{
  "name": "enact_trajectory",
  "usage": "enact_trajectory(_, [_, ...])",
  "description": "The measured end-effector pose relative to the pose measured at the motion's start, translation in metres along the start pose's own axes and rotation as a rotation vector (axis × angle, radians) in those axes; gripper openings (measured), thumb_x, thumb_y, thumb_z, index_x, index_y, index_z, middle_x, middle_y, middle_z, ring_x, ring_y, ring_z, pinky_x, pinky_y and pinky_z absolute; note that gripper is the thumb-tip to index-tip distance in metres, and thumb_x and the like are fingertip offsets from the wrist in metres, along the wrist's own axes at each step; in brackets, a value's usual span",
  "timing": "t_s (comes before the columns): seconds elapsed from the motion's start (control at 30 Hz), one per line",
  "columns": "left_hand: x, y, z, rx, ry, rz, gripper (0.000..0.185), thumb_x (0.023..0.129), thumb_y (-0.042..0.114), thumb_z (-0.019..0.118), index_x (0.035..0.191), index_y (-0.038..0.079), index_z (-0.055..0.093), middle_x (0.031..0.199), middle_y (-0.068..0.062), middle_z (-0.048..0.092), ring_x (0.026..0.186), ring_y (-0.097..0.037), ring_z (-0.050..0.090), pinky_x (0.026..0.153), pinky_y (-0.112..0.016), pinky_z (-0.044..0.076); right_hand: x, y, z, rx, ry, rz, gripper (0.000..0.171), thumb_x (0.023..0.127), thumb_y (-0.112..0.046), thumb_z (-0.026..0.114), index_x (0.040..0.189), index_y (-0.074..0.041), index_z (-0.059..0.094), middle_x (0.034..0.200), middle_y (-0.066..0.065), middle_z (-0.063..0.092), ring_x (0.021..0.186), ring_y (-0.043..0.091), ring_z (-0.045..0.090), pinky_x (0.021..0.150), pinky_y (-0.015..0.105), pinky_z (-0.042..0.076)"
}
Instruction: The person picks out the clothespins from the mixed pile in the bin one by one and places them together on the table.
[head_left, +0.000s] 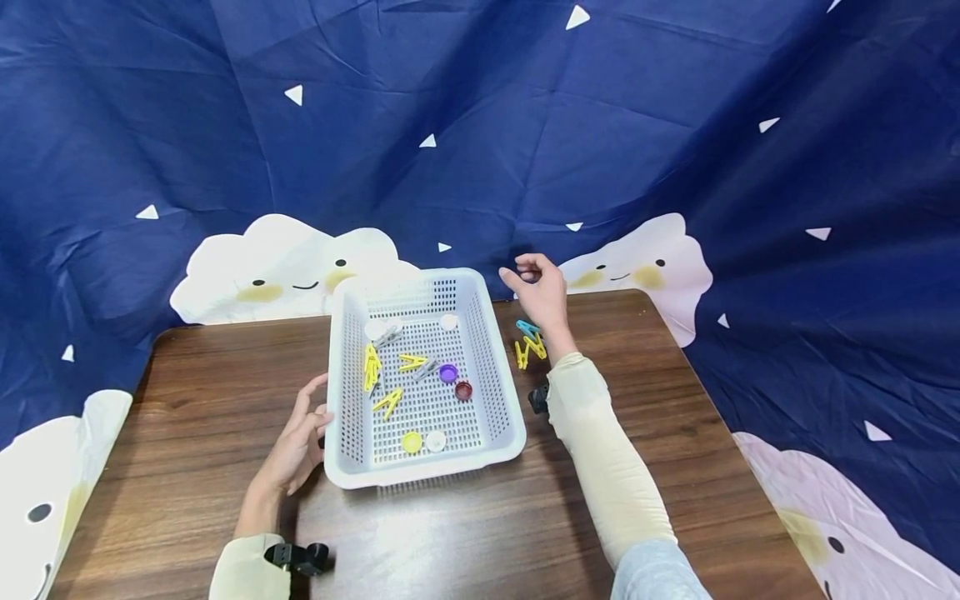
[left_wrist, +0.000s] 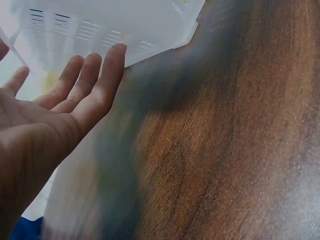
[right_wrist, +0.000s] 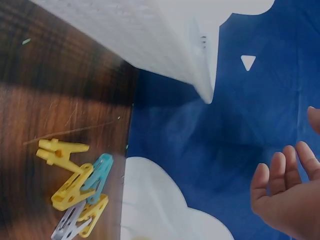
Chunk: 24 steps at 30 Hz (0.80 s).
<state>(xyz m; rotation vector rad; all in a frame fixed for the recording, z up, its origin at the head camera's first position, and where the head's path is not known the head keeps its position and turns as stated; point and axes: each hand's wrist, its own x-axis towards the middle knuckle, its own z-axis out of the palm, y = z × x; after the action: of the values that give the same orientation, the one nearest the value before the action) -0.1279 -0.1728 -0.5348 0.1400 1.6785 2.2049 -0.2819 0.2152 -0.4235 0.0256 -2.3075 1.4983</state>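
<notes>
Two hands over a wooden tabletop [head_left: 187, 433], both without anything in their grip. Left hand [head_left: 300, 446] held flat and relaxed, straight fingers [left_wrist: 102, 75] touching the near left wall of a white perforated basket [head_left: 491, 379], thumb spread apart from them. Right hand [head_left: 536, 292] raised in the air past the basket's far right corner, fingers [right_wrist: 275, 175] loosely bent, pinching nothing, touching nothing. Just below and toward the wrist from those right fingers, lay a small heap of clothespins [head_left: 529, 343] on the wood: yellow ones, one teal, one grey, tangled together in the right wrist view, close beside the basket's right wall but outside it. Inside the basket, inward from the left fingertips, lay scattered yellow clothespins [head_left: 372, 367] and a grey one [head_left: 426, 369], with bottle caps among them: purple [head_left: 447, 372], dark red [head_left: 463, 389], yellow [head_left: 412, 442], white [head_left: 436, 441]. Farther out, hung a dark blue cloth [head_left: 480, 125] with white triangles and smiling clouds behind the tabletop. Pale sleeves on both forearms, a small black camera mount [head_left: 300, 557] at the left wrist.
</notes>
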Motion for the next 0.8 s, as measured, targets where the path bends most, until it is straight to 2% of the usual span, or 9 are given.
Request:
enact_trajectory(0.33, [0.0,0.001,0.0,-0.001,-0.013,0.002,0.06,0.108,0.016,0.036,0.158,0.03,0.008,0.155,-0.032,0.024,0.125,-0.027,0.054,0.089,-0.058,0.048,-0.002,-0.021,0.011,-0.05,-0.061,0.036,0.035,0.089,-0.023,0.079,0.115,-0.003,0.069,0.112,0.018,0.067,0.099,0.025,0.061,0.088,0.037,0.047])
enact_trajectory(0.63, [0.0,0.002,-0.003,-0.001,-0.011,0.009,0.059,0.108,0.015,0.036,0.158,0.03,0.009,0.153,-0.032,0.026,0.124,-0.027,0.055,0.086,-0.058,0.05,-0.006,-0.025,0.031,0.011,-0.084,0.023,0.034,0.09,-0.022,0.078,0.115,-0.001,0.069,0.114,0.022,0.066,0.098,0.026,0.061,0.088,0.037,0.047])
enact_trajectory(0.8, [-0.001,0.001,-0.002,-0.006,-0.009,-0.001,0.059,0.108,0.016,0.037,0.158,0.031,0.01,0.154,-0.033,0.025,0.127,-0.032,0.053,0.087,-0.059,0.049,-0.013,-0.025,0.04,0.032,-0.097,0.028,0.03,0.09,-0.021,0.078,0.113,-0.004,0.07,0.113,0.021,0.067,0.098,0.027,0.061,0.089,0.039,0.047])
